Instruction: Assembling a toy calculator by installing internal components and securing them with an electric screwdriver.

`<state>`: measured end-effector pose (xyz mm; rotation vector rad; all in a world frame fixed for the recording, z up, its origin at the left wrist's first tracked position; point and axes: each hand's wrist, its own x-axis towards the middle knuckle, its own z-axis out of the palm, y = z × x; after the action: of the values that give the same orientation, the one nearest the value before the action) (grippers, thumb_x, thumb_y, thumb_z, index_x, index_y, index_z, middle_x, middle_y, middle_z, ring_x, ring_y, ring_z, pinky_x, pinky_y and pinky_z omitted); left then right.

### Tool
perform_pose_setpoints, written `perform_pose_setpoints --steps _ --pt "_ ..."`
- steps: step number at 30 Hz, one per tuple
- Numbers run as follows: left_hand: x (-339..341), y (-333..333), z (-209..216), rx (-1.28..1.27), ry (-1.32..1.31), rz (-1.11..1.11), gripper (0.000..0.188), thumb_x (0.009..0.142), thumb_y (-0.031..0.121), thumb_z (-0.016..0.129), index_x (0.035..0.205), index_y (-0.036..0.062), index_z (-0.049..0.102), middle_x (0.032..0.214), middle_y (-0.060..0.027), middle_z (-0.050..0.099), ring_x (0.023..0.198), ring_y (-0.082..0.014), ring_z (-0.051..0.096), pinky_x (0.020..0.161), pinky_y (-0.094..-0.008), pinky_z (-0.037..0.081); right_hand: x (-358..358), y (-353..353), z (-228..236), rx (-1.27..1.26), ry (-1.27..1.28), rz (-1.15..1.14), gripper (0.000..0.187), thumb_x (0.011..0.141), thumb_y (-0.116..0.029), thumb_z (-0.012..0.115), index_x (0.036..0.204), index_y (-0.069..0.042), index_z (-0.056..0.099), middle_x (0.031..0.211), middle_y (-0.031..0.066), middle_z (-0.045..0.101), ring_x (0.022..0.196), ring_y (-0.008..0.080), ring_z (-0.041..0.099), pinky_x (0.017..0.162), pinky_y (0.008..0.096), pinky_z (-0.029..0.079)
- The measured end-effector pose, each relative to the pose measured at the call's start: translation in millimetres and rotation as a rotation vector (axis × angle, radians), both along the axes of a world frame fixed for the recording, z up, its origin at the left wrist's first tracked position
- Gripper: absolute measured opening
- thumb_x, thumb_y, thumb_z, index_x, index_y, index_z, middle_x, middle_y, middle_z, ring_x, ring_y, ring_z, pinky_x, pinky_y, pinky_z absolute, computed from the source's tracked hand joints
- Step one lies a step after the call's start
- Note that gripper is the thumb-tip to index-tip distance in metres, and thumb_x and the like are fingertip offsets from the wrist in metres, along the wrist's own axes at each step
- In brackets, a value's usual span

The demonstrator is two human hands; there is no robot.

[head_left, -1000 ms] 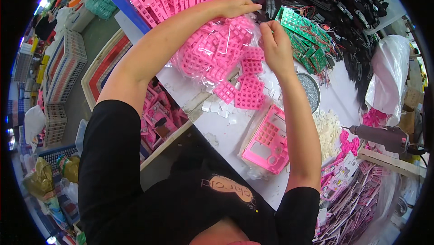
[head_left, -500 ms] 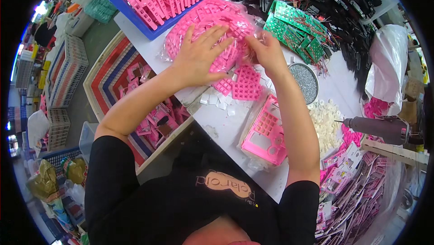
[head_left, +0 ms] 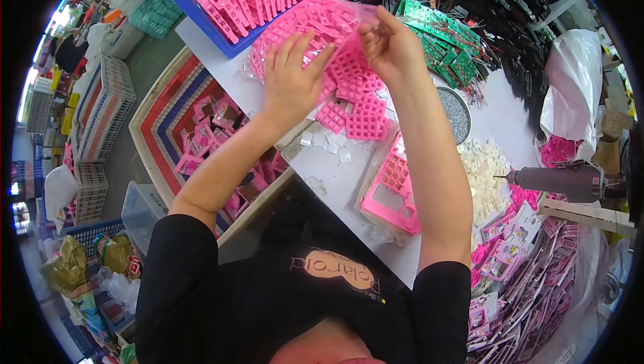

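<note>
A clear plastic bag [head_left: 295,22] full of pink button pads lies on the white table, against a blue crate. Its mouth faces right, and several pink button pads [head_left: 367,119] rest just outside it. My left hand [head_left: 293,82] presses on the bag's near side with fingers spread. At the mouth, my right hand [head_left: 397,52] has its fingers curled on the lifted plastic edge. Small white squares [head_left: 329,144] are scattered beside the loose pads. Nearer to me sits a stack of pink plastic casings [head_left: 392,186], partly behind my right forearm.
The blue crate [head_left: 231,45] of pink parts stands at the back. Green circuit boards [head_left: 443,42] with wires and black parts [head_left: 496,2] pile up behind my right hand. A round tin [head_left: 456,114] of grey bits, cream pieces [head_left: 481,176] and a power screwdriver [head_left: 557,183] are at right.
My right hand has raised the bag's edge, opening its mouth, and more pink pads show there. My left hand has slid a little toward me on the bag.
</note>
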<state>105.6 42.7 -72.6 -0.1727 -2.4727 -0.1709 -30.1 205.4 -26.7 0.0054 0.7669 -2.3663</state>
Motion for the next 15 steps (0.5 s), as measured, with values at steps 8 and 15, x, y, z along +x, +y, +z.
perform_pose_setpoints --steps 8,15 --pt "10.8 -36.3 32.2 0.546 0.135 0.095 0.023 0.091 0.005 0.066 0.113 0.0013 0.066 0.111 -0.0139 0.064 0.1 -0.0262 0.062 0.089 -0.0382 0.05 -7.5 -0.5 -4.2 -0.096 0.202 -0.069 0.024 0.099 -0.018 0.059 0.106 0.005 0.059 0.098 0.0172 0.068 0.086 0.0265 0.07 0.071 0.0341 0.061" --pt "-3.9 -70.5 5.7 2.062 -0.192 -0.229 0.012 0.102 0.015 0.057 0.105 0.0045 0.061 0.085 -0.0049 0.06 0.073 -0.0144 0.058 0.072 -0.0274 0.05 -0.6 -16.9 6.3 0.151 0.443 -0.105 0.046 0.091 -0.004 0.064 0.134 0.002 0.047 0.122 0.0147 0.063 0.116 0.0346 0.065 0.092 0.0434 0.058"
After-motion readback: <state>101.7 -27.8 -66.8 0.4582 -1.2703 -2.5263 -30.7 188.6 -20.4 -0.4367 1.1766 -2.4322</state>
